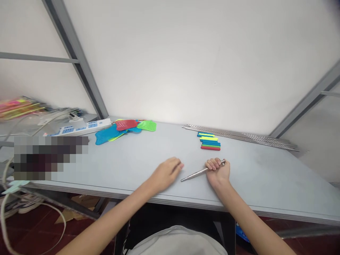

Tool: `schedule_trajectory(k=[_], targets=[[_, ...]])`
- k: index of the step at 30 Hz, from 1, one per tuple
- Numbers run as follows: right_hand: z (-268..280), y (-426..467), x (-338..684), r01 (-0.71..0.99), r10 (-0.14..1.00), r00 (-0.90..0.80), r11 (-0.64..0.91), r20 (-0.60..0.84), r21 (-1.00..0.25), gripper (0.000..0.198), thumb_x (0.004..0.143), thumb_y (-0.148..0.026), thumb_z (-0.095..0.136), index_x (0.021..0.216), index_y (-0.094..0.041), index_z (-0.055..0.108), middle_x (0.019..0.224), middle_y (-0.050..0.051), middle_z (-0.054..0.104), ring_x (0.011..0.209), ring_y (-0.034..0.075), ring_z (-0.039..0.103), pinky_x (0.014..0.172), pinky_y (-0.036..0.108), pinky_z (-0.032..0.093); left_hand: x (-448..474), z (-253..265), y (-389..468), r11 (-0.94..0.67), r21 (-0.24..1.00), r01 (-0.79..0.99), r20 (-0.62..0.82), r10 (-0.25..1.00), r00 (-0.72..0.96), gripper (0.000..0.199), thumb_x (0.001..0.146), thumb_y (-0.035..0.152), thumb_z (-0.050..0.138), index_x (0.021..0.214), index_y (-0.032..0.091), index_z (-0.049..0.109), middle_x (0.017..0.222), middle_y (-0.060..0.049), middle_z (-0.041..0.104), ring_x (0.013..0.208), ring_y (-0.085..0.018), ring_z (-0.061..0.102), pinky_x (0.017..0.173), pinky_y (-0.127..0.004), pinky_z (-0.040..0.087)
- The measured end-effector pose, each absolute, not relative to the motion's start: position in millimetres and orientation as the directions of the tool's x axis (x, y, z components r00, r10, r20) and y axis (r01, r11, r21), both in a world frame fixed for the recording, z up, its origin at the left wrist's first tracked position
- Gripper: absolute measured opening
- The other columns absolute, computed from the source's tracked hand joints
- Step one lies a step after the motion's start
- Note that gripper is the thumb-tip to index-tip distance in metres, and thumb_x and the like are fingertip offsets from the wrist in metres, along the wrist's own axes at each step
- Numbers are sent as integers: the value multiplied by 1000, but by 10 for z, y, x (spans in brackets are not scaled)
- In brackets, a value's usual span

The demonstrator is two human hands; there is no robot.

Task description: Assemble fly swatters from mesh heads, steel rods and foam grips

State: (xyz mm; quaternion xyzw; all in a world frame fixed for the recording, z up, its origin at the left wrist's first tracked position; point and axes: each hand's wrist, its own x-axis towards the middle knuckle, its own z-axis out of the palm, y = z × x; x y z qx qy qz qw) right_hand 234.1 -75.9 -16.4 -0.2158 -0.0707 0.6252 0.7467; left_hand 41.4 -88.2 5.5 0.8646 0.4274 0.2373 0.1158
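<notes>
Our left hand [166,174], half-open, looks empty; our right hand [218,173] encircles 1 metal rod [195,174] pointing toward 8 o'clock, likely stiff, light, slippery, best held mid-shaft.

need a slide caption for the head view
Right hand gripping a slim silver metal rod, left hand nearby.

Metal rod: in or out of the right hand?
In: the right hand is closed around the metal rod, its longer end jutting out.

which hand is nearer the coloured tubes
Right. The right hand is just on the near side of the coloured tubes; the left hand is farther off, to their near left.
</notes>
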Motion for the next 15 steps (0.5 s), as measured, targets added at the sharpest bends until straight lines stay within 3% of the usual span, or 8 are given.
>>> schedule_trajectory(k=[2, 6, 9, 12, 15], targets=[[-165, -763, 2332, -905, 963, 208, 122, -173, -408, 26, 68, -31, 32, 48, -18, 23, 39, -7, 19, 33, 6, 23, 33, 19, 24, 57, 108, -727, -536, 357, 765, 330, 839, 433, 32, 83, 33, 19, 73, 17, 45, 72, -2, 49, 69, -12, 46, 66, -24, 35], [-160, -770, 2322, -907, 962, 206, 119, -180, -404, 26, 69, -32, 32, 48, -18, 24, 40, -7, 20, 34, 6, 23, 33, 19, 24, -930, 274, -364, -255, 123, 959, 365, 910, 196, 35, 81, 38, 23, 77, 13, 47, 76, -5, 49, 76, -17, 46, 71, -29, 34], [-148, -780, 2317, -903, 962, 205, 115, -182, -413, 26, 69, -32, 32, 49, -18, 24, 41, -7, 19, 34, 6, 23, 34, 19, 24, -1642, 415, -168, 5, -22, 1000, 348, 938, 3, 50, 77, 47, 27, 96, 4, 45, 89, -11, 47, 89, -27, 42, 76, -38, 30], [-135, -788, 2312, -902, 961, 200, 104, -193, -419, 26, 68, -31, 32, 48, -18, 23, 40, -7, 18, 34, 6, 23, 33, 19, 24, -2137, 483, -84, 209, -22, 978, 229, 953, -198, 75, 64, 63, 35, 111, 5, 37, 104, -12, 40, 100, -39, 32, 79, -47, 23], [-129, -787, 2309, -907, 960, 196, 99, -202, -408, 26, 68, -31, 32, 48, -18, 23, 40, -7, 18, 33, 6, 22, 33, 20, 23, -2400, 461, -90, 284, -38, 958, 107, 954, -279, 82, 57, 71, 31, 114, 12, 37, 115, -9, 32, 106, -41, 23, 83, -49, 16]])
